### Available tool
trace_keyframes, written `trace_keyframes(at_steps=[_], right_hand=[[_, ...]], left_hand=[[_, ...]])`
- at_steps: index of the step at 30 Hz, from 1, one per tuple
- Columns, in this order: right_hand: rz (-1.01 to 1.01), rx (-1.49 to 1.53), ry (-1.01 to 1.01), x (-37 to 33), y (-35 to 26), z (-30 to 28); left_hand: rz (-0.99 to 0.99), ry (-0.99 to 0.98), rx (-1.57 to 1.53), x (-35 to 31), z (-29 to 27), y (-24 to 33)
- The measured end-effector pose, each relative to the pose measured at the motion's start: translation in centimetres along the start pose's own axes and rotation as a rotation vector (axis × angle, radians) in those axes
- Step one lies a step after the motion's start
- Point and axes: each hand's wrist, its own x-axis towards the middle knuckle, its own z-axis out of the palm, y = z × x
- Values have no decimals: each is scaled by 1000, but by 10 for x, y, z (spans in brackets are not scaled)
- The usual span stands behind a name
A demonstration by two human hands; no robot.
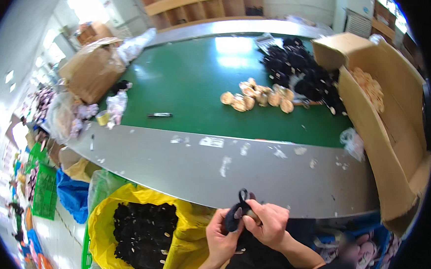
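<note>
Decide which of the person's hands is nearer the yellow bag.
Left. The left hand is beside the right edge of the yellow bag; the right hand is farther right.

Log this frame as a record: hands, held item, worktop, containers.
left hand: fingers gripping a black plush piece
right hand: fingers on the same piece's right side, beside something tan, unclear
held item: dark loop on top
green surface: pen, tan round pieces, black pile
cardboard box: right, open, tan pieces inside
yellow bag: lower left, open, black pieces inside
</note>
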Motion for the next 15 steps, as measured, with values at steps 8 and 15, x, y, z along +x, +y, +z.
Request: trace_keyframes(at_steps=[8, 15], right_hand=[[710, 647, -363, -5, -14, -12], [914, 1117, -539, -23, 22, -16]], left_hand=[[-46, -234, -178, -7, -46, -29], [-69, -412, -300, -4, -46, -40]])
